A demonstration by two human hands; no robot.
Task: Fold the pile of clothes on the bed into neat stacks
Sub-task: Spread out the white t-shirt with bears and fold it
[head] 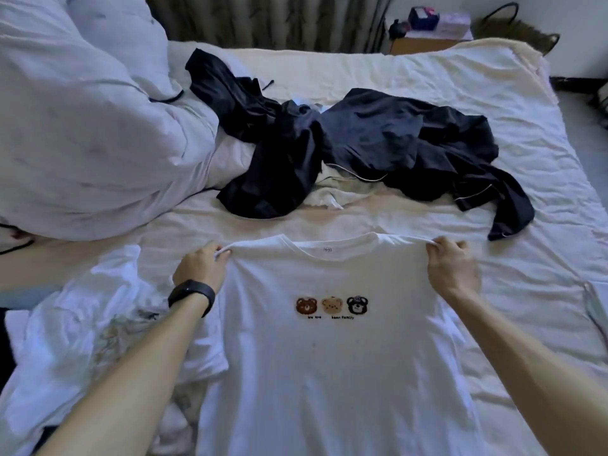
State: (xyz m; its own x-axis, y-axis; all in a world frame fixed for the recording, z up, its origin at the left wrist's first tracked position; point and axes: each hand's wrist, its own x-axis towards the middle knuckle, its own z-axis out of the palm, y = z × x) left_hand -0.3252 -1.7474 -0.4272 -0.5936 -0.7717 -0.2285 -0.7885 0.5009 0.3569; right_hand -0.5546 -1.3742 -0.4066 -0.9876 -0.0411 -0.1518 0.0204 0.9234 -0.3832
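Head view: a white cotton T-shirt with three bear faces is spread front-up on the cream-sheeted bed, its hem cut off below. The grip of the left hand and of the right hand is clamped on a shoulder each. The print reads "we are bear family"; the neck label is unreadable. Beyond the T-shirt lies a crumpled dark navy clothes heap.

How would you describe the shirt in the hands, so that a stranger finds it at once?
On the bed, nearer than the dark clothes pile, a white T-shirt is pinched at its shoulders by the left hand and right hand. What sets it apart: three bear faces across the chest.
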